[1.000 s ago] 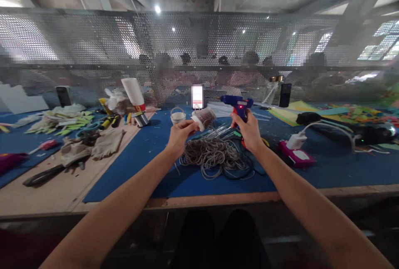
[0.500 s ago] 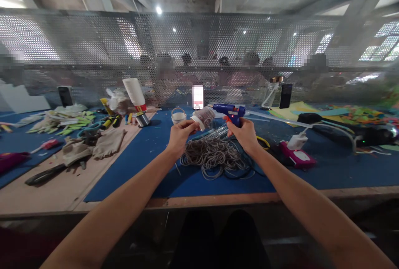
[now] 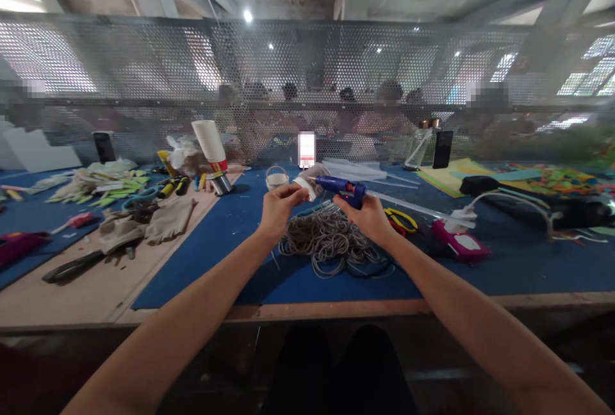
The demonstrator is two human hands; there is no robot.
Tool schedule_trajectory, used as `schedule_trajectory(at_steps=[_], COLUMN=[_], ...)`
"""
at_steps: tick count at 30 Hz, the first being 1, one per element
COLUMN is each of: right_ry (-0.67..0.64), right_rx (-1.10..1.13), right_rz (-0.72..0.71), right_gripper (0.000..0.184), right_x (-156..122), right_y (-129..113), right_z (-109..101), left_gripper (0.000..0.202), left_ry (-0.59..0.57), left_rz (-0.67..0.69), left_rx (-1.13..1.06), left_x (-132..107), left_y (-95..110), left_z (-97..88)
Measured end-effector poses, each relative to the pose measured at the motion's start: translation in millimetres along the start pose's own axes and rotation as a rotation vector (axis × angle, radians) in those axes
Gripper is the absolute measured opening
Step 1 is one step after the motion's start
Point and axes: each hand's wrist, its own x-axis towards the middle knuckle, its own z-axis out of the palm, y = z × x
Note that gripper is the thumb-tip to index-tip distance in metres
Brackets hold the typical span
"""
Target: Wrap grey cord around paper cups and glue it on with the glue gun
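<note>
Hands: both are holding something; the left hand [image 3: 277, 211] pinches the cup between thumb and fingers, and the right hand [image 3: 368, 215] is wrapped around the handle of the glue gun.
Cup: the white cup [image 3: 302, 184] is in the air above the mat, tilted, its far part greyish and blurred.
Cup handling: it looks like paper, so I judge it light and rather soft; a hard squeeze could dent it. Best hold is at the white end, away from the nozzle.
Glue gun: the blue glue gun [image 3: 339, 186] points to the cup; whether its tip touches, I cannot tell. A clear glue stick [image 3: 408, 203] extends far behind it, and could knock nearby things.
Under the hands: a loose heap of grey cord [image 3: 331, 242] occupies the blue mat [image 3: 206, 274] and could catch fingers.
Near left: a small basket [image 3: 277, 180] stands just behind the left hand.
Right side: yellow-handled pliers [image 3: 403, 219], then a magenta box [image 3: 461, 243] with a white plug [image 3: 459, 218].
Farther left: a leaning stack of cups [image 3: 209, 141] and gloves [image 3: 168, 223].
</note>
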Motion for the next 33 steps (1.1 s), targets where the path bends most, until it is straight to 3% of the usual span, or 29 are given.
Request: schedule_trajectory(at_steps=[16, 33], right_ry=[0.041, 0.046], right_rx=[-0.3, -0.35], right_rz=[-0.08, -0.127], right_gripper=[0.044, 0.04], right_x=[4.3, 4.7], right_y=[15.8, 19.7], right_z=[3.6, 3.0], left_gripper=[0.02, 0.018], left_ry=[0.04, 0.037], left_rz=[0.041, 0.055], left_rx=[0.056, 0.06], left_x=[-0.8, -0.3], left_y=[3.6, 2.3], left_z=[0.9, 0.3])
